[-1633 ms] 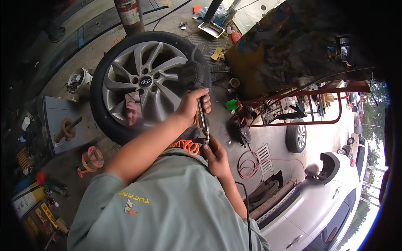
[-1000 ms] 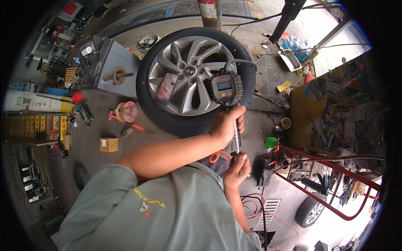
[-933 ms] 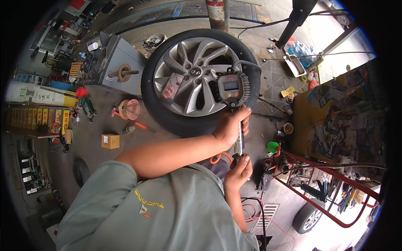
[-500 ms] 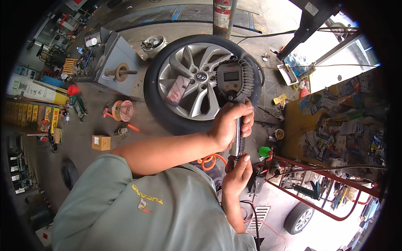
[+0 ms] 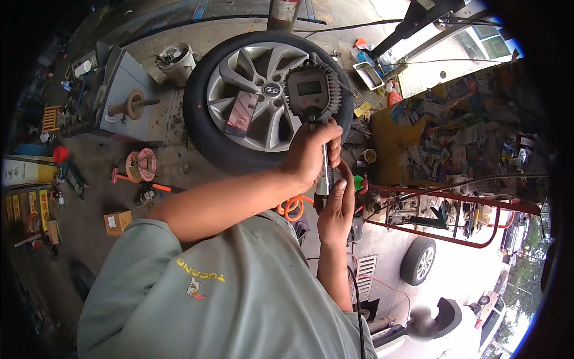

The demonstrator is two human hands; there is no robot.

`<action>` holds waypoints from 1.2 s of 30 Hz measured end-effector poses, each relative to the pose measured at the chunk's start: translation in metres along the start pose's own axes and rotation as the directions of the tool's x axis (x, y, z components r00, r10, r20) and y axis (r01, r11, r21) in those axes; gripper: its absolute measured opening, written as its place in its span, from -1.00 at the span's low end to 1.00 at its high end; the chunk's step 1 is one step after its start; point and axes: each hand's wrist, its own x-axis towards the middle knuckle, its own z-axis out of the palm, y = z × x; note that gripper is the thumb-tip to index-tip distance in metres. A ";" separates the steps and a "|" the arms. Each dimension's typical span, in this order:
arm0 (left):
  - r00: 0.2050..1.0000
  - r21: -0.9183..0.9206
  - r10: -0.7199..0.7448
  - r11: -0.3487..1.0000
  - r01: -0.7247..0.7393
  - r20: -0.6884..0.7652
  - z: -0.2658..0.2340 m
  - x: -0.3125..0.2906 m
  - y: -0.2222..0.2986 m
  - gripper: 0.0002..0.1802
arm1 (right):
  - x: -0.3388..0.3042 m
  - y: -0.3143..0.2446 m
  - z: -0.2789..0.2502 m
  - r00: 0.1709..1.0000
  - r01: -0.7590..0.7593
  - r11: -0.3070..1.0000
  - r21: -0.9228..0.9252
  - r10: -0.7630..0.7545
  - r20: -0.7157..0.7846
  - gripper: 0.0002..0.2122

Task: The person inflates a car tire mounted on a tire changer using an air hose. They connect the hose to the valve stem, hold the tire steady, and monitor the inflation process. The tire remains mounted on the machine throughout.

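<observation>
In my left hand (image 5: 311, 155) is the handle of a tyre inflator gauge (image 5: 309, 88), fingers wrapped round it. The gauge has a small grey screen and a ribbed black guard, and it is held upright above a wheel. My right hand (image 5: 335, 218) closes on the lower end of the same gauge, thumb and fingers along the metal tube; the fitting there is mostly hidden. Below the gauge lies a black tyre (image 5: 197, 122) on a silver alloy rim (image 5: 287, 139). A flat phone-like rectangle (image 5: 243, 113) rests on the spokes.
An orange coiled hose (image 5: 291, 209) hangs by my waist. At left are a grey machine (image 5: 125, 90), a bucket (image 5: 177, 67), a pink reel (image 5: 142, 164) and a cardboard box (image 5: 118, 222). A red-framed cart (image 5: 442, 230) and another wheel (image 5: 418, 261) stand at right.
The view has shifted, so the wheel and surroundings appear further left and up. My right hand has slid up closer to my left, its fingers straighter along the gauge's tube.
</observation>
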 end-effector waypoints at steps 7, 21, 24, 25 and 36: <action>0.897 0.850 0.050 0.299 -0.433 0.439 -0.003 -0.031 -0.023 -0.35 | 0.006 0.032 -0.031 0.951 -0.001 0.936 0.352 -0.108 0.289 -0.15; 0.817 -0.155 -0.523 0.811 0.565 0.240 0.006 0.091 0.049 0.25 | -0.071 -0.024 -0.070 0.901 -0.204 0.972 -0.115 0.232 0.366 -0.38; 0.962 -0.067 -0.213 0.972 0.227 0.172 0.014 0.128 0.078 -0.07 | -0.067 -0.011 -0.083 0.891 -0.253 0.936 -0.245 0.324 0.317 -0.44; 0.984 -0.014 -0.106 0.994 0.109 0.145 0.013 0.139 0.098 -0.16 | -0.064 -0.002 -0.093 0.895 -0.261 0.930 -0.257 0.333 0.297 -0.45; 0.597 0.867 0.782 0.413 -0.278 -0.180 -0.118 0.299 0.232 -0.15 | 0.066 0.069 -0.133 0.856 -0.179 0.906 -0.383 0.335 0.393 -0.44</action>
